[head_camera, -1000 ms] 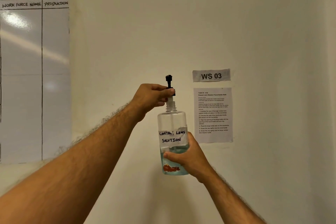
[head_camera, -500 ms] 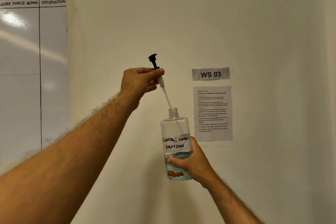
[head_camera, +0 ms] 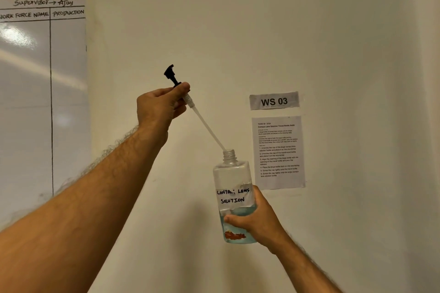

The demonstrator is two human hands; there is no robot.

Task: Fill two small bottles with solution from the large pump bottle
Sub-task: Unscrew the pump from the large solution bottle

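Both arms raised and stretched forward toward the wall (head_camera: 238,31). Left hand (head_camera: 158,106) up at centre, fingers curled and pinched on the collar of one black pump head (head_camera: 171,74), white dip tube (head_camera: 208,129) slanting down to the right, its tip just at the bottle's open neck. Right hand (head_camera: 256,220) lower, wrapped from the right around the bottom half of one large pump bottle (head_camera: 232,181), upright, labelled "CONTACT LENS SOLUTION", bluish liquid filling only the lowest part. Behind on the wall: one whiteboard (head_camera: 35,102) at the left edge, one "WS 03" sign (head_camera: 273,101), one instruction sheet (head_camera: 278,152) just below it, right of the bottle.
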